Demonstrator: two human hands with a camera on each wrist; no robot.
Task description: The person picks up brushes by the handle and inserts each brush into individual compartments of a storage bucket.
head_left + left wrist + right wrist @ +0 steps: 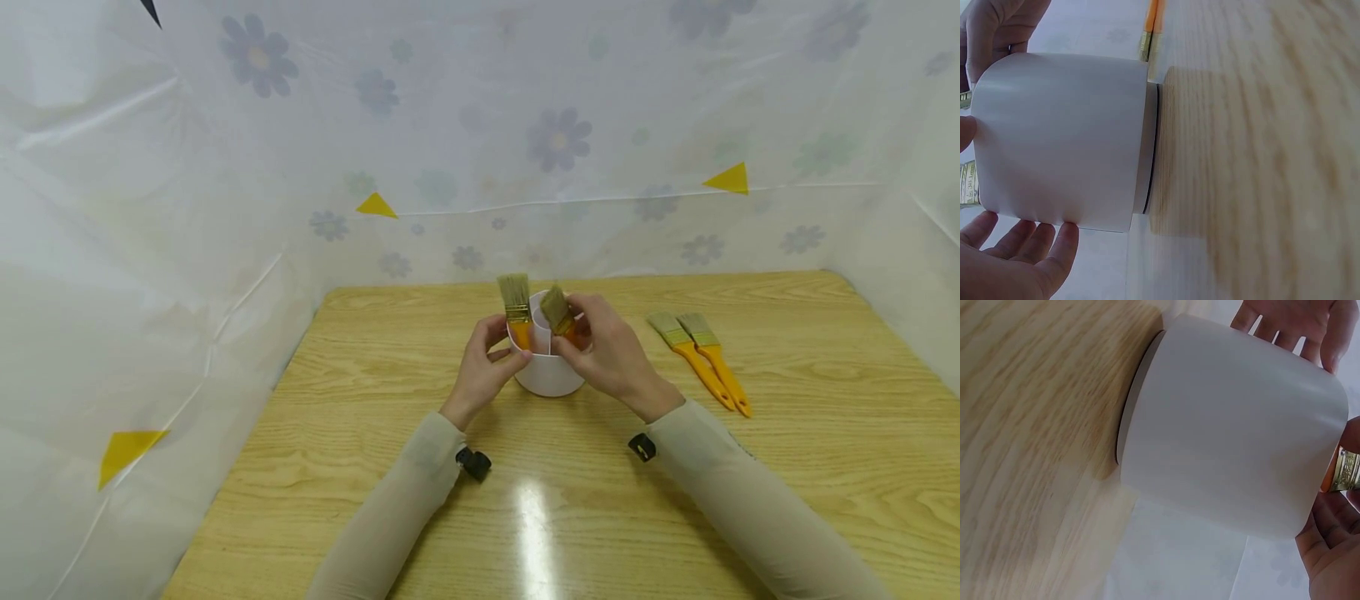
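Observation:
A white round holder (550, 377) with inner dividers stands upright on the table. My left hand (483, 367) steadies its left side, thumb near the rim and fingertips against the wall, as the left wrist view shows on the holder (1060, 137). One flat paintbrush (515, 300) stands in the left part of the holder, bristles up. Over the right part, my right hand (611, 346) pinches a second paintbrush (556, 311) near its metal band (1344, 470). That brush tilts with its bristles up, and its orange handle is mostly hidden by the hand and the holder.
Two more orange-handled paintbrushes (708, 357) lie side by side on the wooden table (360, 475), right of the holder. White flower-patterned sheeting (465, 125) hangs behind the table and along its sides, with yellow triangles (729, 179) on it.

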